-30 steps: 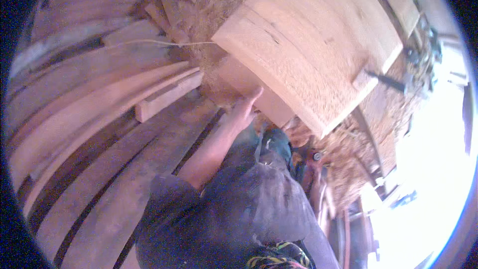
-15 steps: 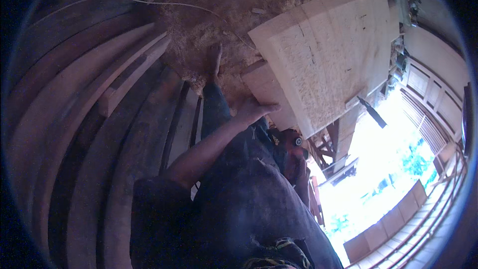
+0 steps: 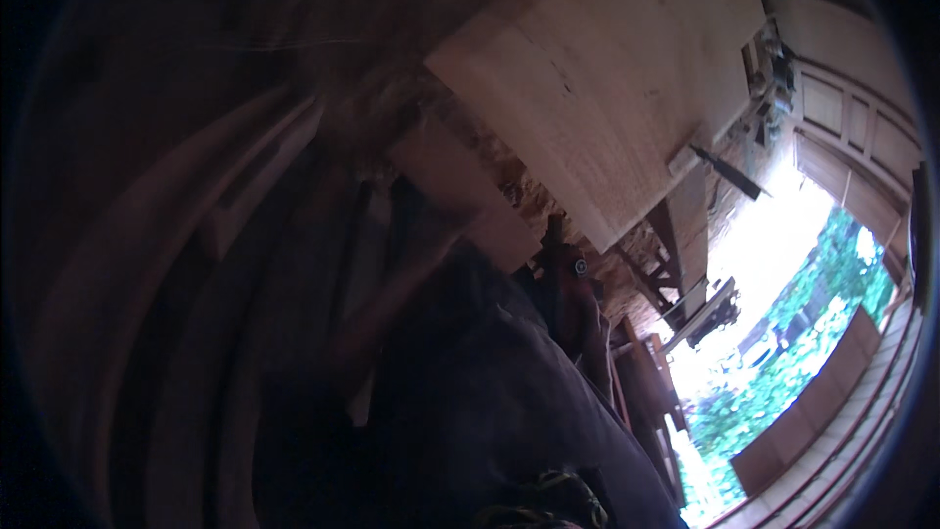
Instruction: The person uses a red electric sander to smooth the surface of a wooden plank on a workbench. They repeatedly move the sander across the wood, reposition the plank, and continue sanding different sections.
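My left hand (image 3: 460, 227), dim and blurred, grips the lower edge of a short flat wooden board (image 3: 460, 181). The board is tilted and stands apart from the wide pale panel's near edge. In my right hand (image 3: 587, 318) is a dark power tool (image 3: 562, 260) with a round light-coloured spot on its body; its exact kind is hard to tell. The tool lies close to the board's lower right corner. Most of the right hand's fingers are in shadow.
A wide pale wooden panel (image 3: 607, 88) is ahead, with a dark narrow tool (image 3: 727, 172) near its right corner. Long planks (image 3: 166, 225) lean along the left. Wooden pieces (image 3: 651, 382) stand by the bright opening at right.
The view has darkened and shifted. The short board has moved left, away from the panel, with my left hand on it. The power tool is now more fully seen.
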`<control>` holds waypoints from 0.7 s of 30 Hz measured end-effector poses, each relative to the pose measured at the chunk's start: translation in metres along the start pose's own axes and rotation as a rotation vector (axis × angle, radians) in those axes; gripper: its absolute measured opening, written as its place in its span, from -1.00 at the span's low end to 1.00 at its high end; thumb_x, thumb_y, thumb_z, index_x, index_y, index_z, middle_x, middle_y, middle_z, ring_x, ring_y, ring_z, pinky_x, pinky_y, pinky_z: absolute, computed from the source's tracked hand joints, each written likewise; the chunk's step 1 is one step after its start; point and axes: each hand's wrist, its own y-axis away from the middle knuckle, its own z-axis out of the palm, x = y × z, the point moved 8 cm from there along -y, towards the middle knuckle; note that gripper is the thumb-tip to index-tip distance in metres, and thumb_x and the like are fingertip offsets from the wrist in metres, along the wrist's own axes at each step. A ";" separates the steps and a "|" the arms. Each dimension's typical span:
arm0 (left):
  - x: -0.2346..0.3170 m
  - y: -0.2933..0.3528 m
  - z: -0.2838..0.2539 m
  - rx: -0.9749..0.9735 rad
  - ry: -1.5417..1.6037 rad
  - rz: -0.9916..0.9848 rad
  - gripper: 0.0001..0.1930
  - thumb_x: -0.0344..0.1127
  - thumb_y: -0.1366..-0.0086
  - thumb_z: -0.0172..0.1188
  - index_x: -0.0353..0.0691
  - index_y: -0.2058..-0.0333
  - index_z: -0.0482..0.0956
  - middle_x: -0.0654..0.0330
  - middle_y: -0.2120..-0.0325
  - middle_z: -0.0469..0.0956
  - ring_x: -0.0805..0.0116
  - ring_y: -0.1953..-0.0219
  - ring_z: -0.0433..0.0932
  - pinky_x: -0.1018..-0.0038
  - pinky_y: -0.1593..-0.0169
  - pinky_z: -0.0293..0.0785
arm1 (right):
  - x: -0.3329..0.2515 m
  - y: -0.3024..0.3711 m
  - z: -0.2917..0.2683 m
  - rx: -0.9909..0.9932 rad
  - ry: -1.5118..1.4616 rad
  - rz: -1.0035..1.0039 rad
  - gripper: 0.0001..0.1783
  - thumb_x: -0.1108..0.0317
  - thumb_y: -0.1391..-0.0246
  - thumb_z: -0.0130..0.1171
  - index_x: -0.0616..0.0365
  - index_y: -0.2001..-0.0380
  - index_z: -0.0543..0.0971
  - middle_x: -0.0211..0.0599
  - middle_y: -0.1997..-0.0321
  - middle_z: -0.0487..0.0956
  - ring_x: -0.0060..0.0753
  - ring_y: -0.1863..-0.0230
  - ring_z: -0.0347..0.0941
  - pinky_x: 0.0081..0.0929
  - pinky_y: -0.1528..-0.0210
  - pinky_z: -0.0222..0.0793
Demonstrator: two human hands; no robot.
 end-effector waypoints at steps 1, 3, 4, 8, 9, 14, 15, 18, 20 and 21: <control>0.040 0.014 -0.012 0.008 0.009 0.080 -0.18 -0.02 -0.26 0.56 -0.41 -0.32 0.42 -0.01 -0.25 0.51 0.20 -0.24 0.53 0.26 -0.33 0.47 | 0.006 -0.002 0.000 -0.009 -0.016 -0.008 -0.35 -0.18 -0.45 0.08 0.25 -0.06 0.72 -0.12 0.10 0.76 -0.34 0.05 0.64 -0.24 -0.05 0.50; 0.081 0.017 -0.019 -0.020 -0.053 0.118 -0.19 -0.10 -0.31 0.54 -0.41 -0.36 0.36 0.02 -0.29 0.46 0.24 -0.25 0.50 0.26 -0.34 0.45 | 0.022 -0.003 -0.006 -0.002 -0.038 -0.022 -0.35 -0.18 -0.45 0.08 0.25 -0.06 0.72 -0.12 0.10 0.76 -0.34 0.05 0.64 -0.24 -0.04 0.50; 0.092 0.009 -0.019 -0.034 -0.115 0.094 -0.15 -0.09 -0.32 0.53 -0.41 -0.40 0.31 0.02 -0.34 0.41 0.24 -0.30 0.44 0.26 -0.37 0.42 | 0.030 -0.004 -0.008 -0.002 -0.045 -0.034 -0.35 -0.18 -0.45 0.08 0.25 -0.06 0.72 -0.12 0.10 0.76 -0.34 0.06 0.64 -0.24 -0.04 0.50; 0.157 -0.036 0.063 -0.119 -0.319 0.071 -0.04 0.04 -0.29 0.53 -0.37 -0.45 0.25 0.07 -0.38 0.36 0.20 -0.36 0.38 0.24 -0.43 0.34 | 0.070 -0.002 -0.023 0.021 -0.057 -0.035 -0.35 -0.18 -0.45 0.08 0.26 -0.05 0.72 -0.12 0.11 0.76 -0.34 0.06 0.64 -0.24 -0.03 0.50; 0.174 -0.048 0.090 -0.145 -0.361 0.087 -0.03 0.11 -0.26 0.53 -0.35 -0.44 0.28 0.10 -0.34 0.39 0.18 -0.33 0.40 0.24 -0.42 0.33 | 0.070 0.000 -0.025 -0.001 -0.041 -0.028 -0.33 -0.19 -0.43 0.12 0.29 -0.06 0.71 -0.09 0.13 0.77 -0.33 0.09 0.64 -0.24 -0.01 0.50; 0.197 -0.161 0.184 -0.168 -0.341 0.461 -0.12 0.26 -0.23 0.50 -0.28 -0.29 0.47 0.13 -0.17 0.56 0.26 -0.24 0.51 0.24 -0.23 0.50 | 0.081 -0.006 -0.028 -0.013 0.011 -0.206 -0.26 -0.27 -0.35 0.20 0.32 -0.04 0.72 0.14 0.18 0.76 -0.14 0.13 0.71 -0.11 0.08 0.50; 0.187 -0.177 0.203 -0.009 -0.378 0.436 -0.13 0.28 -0.22 0.50 -0.27 -0.27 0.48 0.13 -0.12 0.59 0.27 -0.16 0.57 0.26 -0.13 0.55 | 0.091 -0.001 -0.026 0.024 0.038 -0.223 -0.26 -0.28 -0.33 0.22 0.31 -0.02 0.73 0.12 0.21 0.76 -0.09 0.15 0.71 -0.10 0.09 0.50; 0.159 -0.202 0.245 0.209 -0.459 0.362 -0.17 0.33 -0.21 0.49 -0.24 -0.20 0.53 0.16 0.06 0.66 0.30 0.09 0.68 0.34 0.13 0.66 | 0.105 0.008 -0.035 0.074 0.067 -0.283 -0.27 -0.30 -0.28 0.28 0.29 0.06 0.75 0.09 0.31 0.74 0.04 0.23 0.70 -0.08 0.12 0.50; 0.159 -0.238 0.211 -0.023 -0.485 0.257 -0.19 0.35 -0.23 0.47 -0.23 -0.16 0.56 0.21 0.22 0.70 0.32 0.27 0.71 0.38 0.25 0.69 | 0.094 0.017 -0.042 0.038 0.003 -0.307 -0.28 -0.30 -0.24 0.32 0.30 0.14 0.76 0.07 0.39 0.71 0.07 0.29 0.69 -0.08 0.14 0.50; 0.162 -0.237 0.204 0.011 -0.623 0.258 -0.27 0.31 -0.27 0.46 -0.27 -0.06 0.58 0.18 0.30 0.71 0.32 0.36 0.72 0.39 0.34 0.69 | 0.097 0.018 -0.041 0.034 -0.005 -0.346 -0.30 -0.28 -0.24 0.34 0.29 0.16 0.76 0.06 0.41 0.70 0.07 0.32 0.68 -0.08 0.16 0.50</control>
